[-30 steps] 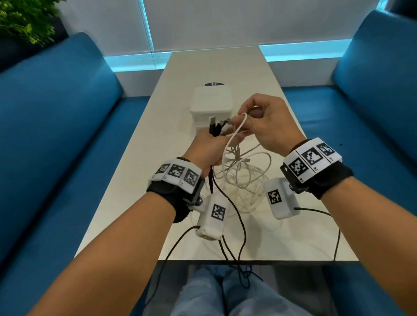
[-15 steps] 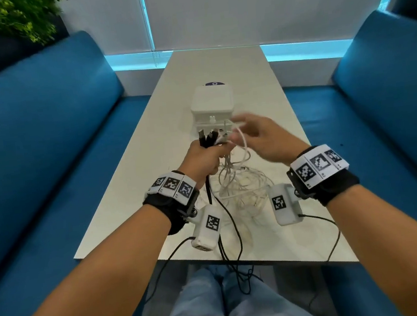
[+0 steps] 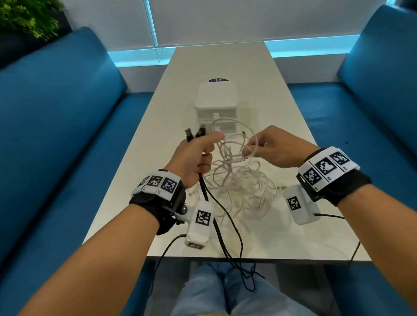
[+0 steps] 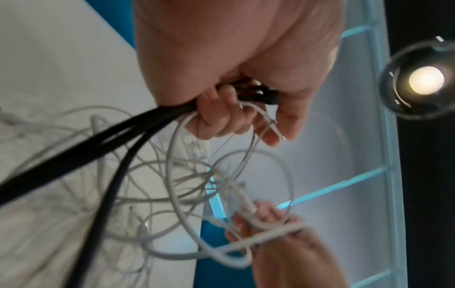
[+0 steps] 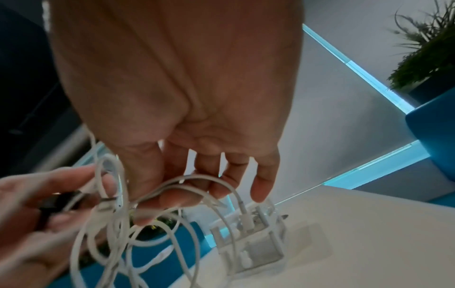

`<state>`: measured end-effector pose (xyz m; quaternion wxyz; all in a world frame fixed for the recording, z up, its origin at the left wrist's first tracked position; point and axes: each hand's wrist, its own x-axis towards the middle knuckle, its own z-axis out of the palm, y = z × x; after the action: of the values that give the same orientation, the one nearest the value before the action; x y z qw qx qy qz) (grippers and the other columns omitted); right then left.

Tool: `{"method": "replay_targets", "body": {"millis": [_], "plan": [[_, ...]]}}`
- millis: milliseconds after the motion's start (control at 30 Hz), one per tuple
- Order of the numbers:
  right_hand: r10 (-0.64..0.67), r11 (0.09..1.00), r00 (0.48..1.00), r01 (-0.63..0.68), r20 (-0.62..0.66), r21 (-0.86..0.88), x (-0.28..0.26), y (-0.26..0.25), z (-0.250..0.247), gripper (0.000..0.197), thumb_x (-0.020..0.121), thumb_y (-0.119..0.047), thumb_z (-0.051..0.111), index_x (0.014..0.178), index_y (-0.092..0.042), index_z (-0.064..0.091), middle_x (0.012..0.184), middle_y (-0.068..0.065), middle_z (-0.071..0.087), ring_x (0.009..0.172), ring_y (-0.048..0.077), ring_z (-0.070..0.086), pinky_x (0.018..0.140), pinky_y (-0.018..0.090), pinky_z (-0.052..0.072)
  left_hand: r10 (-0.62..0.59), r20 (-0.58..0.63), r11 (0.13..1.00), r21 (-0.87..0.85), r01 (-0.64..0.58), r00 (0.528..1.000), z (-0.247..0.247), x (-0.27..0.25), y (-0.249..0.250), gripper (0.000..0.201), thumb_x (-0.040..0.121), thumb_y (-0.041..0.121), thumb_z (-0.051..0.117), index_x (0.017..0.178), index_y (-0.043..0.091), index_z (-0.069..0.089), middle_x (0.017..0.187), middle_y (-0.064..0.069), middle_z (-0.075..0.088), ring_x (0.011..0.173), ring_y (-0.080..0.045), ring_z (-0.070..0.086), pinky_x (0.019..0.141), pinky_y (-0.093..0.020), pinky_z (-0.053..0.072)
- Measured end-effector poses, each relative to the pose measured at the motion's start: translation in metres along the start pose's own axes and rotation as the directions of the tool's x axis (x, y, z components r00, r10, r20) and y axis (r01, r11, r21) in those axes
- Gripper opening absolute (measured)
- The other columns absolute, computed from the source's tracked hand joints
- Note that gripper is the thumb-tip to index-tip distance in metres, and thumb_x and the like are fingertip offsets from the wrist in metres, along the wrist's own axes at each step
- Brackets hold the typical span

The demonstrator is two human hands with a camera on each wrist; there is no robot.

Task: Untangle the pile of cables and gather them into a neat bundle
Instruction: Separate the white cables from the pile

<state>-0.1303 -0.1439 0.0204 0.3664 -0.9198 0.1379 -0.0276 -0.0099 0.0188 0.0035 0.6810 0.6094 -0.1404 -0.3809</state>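
Observation:
A tangle of white cables (image 3: 241,185) lies on the white table (image 3: 270,114) between my hands, with loops lifted up. My left hand (image 3: 197,156) grips black cables (image 3: 217,208) (image 4: 103,144); their plugs (image 3: 194,133) stick up above the fist, and the cables hang off the near table edge. A white loop (image 4: 177,136) also passes by its fingers. My right hand (image 3: 274,147) pinches white cable strands (image 3: 250,148) (image 5: 172,185) between thumb and forefinger, the other fingers loosely spread.
A white box (image 3: 218,104) with plugged-in white connectors (image 5: 246,218) stands on the table just beyond my hands. Blue sofas (image 3: 44,140) flank the table on both sides. Camera leads dangle from both wrists over the near edge.
My hands drew apart and dropped lower toward me. The right hand left the left fist and now pinches a white loop to the right. The black plugs stayed in the left hand.

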Motion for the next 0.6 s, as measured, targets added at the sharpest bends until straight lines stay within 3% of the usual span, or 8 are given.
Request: {"method": "replay_targets", "body": {"millis": [33,67,133,200,267,433,533,600], "plan": [[0.022,1.0,1.0,-0.022,0.002,-0.012,-0.001,0.005,-0.001,0.024,0.093,-0.029,0.06,0.088,-0.011,0.074,0.066,-0.01,0.066,0.062,-0.005,0.061,0.06,0.011,0.044,-0.014,-0.021,0.998,-0.064,0.012,1.0,-0.003,0.001,0.001,0.016,0.085,0.021,0.068,0.098,0.014,0.062,0.06,0.006,0.033,0.043,-0.007,0.019,0.039,-0.021,0.011],[0.043,0.998,0.999,-0.043,-0.004,-0.043,-0.002,0.01,-0.001,0.024,0.095,-0.025,0.058,0.087,-0.008,0.073,0.057,-0.018,0.058,0.053,-0.012,0.054,0.054,0.005,0.038,-0.015,-0.037,0.994,-0.108,0.011,0.999,-0.006,0.001,0.002,0.015,0.086,0.022,0.068,0.097,0.014,0.063,0.06,0.006,0.031,0.043,-0.007,0.018,0.039,-0.021,0.011],[0.109,0.986,0.994,-0.11,-0.012,-0.127,-0.002,0.024,0.001,0.024,0.096,-0.021,0.056,0.08,-0.01,0.07,0.055,-0.021,0.054,0.05,-0.006,0.052,0.051,0.007,0.035,0.022,-0.047,0.986,-0.164,-0.029,0.999,-0.012,0.0,0.006,0.011,0.089,0.025,0.065,0.092,0.015,0.065,0.059,0.007,0.03,0.042,-0.006,0.018,0.039,-0.02,0.011],[0.18,0.962,0.984,-0.178,-0.01,-0.207,0.001,0.044,0.004,0.031,0.096,-0.022,0.055,0.068,-0.016,0.067,0.067,-0.005,0.064,0.062,0.01,0.055,0.061,0.025,0.042,0.078,-0.043,0.974,-0.208,-0.085,0.996,-0.015,-0.002,0.011,0.015,0.093,0.029,0.06,0.089,0.016,0.065,0.057,0.008,0.029,0.042,-0.005,0.018,0.039,-0.019,0.011],[0.258,0.931,0.966,-0.253,-0.015,-0.262,0.003,0.063,0.007,0.034,0.094,-0.023,0.055,0.062,-0.024,0.064,0.078,0.005,0.069,0.073,0.021,0.061,0.069,0.032,0.047,0.127,-0.048,0.959,-0.247,-0.135,0.991,-0.018,-0.004,0.018,0.018,0.095,0.031,0.056,0.086,0.017,0.064,0.054,0.008,0.03,0.04,-0.005,0.02,0.039,-0.019,0.012],[0.407,0.85,0.91,-0.41,-0.083,-0.331,-0.003,0.088,0.013,0.03,0.091,-0.028,0.061,0.079,-0.004,0.074,0.063,0.008,0.06,0.058,0.021,0.052,0.055,0.027,0.038,0.244,-0.043,0.913,-0.327,-0.245,0.969,-0.028,-0.007,0.049,0.018,0.098,0.032,0.05,0.087,0.019,0.058,0.05,0.009,0.03,0.038,-0.004,0.02,0.037,-0.018,0.013],[0.385,0.842,0.912,-0.411,-0.145,-0.35,0.003,0.087,0.011,0.019,0.088,-0.026,0.063,0.084,-0.012,0.076,0.08,0.007,0.072,0.075,0.024,0.064,0.069,0.031,0.051,0.259,0.046,0.927,-0.294,-0.235,0.965,-0.026,-0.007,0.061,0.016,0.096,0.032,0.05,0.089,0.022,0.06,0.052,0.009,0.029,0.039,-0.004,0.019,0.037,-0.017,0.012],[0.255,0.903,0.939,-0.316,-0.23,-0.292,0.008,0.072,0.004,0.013,0.088,-0.022,0.064,0.094,-0.017,0.074,0.096,0.002,0.07,0.089,0.021,0.063,0.082,0.029,0.049,0.258,0.111,0.945,-0.234,-0.227,0.96,-0.021,-0.007,0.063,0.015,0.097,0.03,0.049,0.094,0.023,0.062,0.054,0.009,0.03,0.04,-0.003,0.02,0.038,-0.017,0.011]]}}
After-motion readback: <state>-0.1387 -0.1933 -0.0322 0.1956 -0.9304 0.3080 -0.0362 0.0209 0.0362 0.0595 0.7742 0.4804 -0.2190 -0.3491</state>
